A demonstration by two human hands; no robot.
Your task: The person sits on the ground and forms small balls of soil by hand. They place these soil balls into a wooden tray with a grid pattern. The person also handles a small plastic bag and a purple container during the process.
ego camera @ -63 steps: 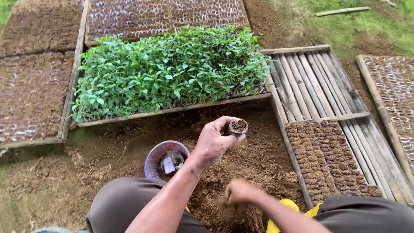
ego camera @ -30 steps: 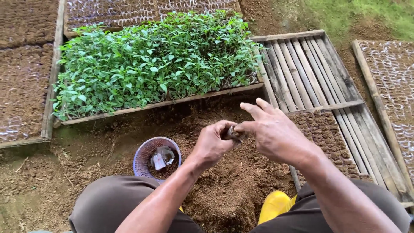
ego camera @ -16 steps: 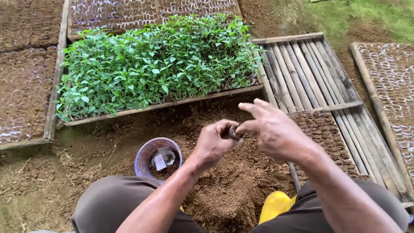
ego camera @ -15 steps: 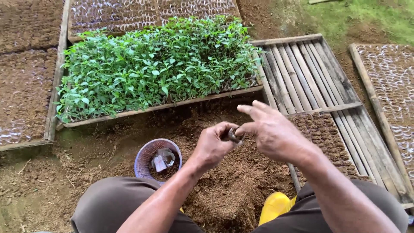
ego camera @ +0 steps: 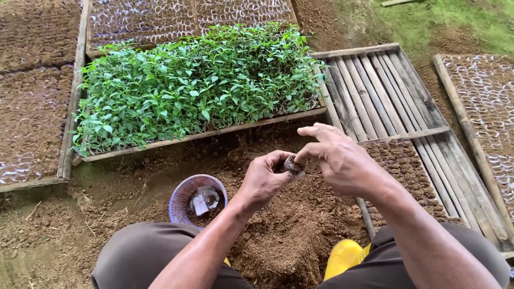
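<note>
Nursery ground, loose soil (ego camera: 300, 225), seedling tray (ego camera: 198, 85) at 12 o'clock.
Left hand (ego camera: 265, 179) grips small soil-filled pot (ego camera: 292, 164); right hand (ego camera: 342, 160) pinches its top; basket (ego camera: 184, 195) at 8 o'clock.

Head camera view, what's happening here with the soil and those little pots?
A person crouches over a mound of loose brown soil. The left hand holds a small soil-filled plastic seedling pot, and the right hand presses its fingertips onto the pot's top. A round lilac plastic basket sits beside the left knee, and a slatted wooden tray with rows of filled pots lies to the right.
</note>
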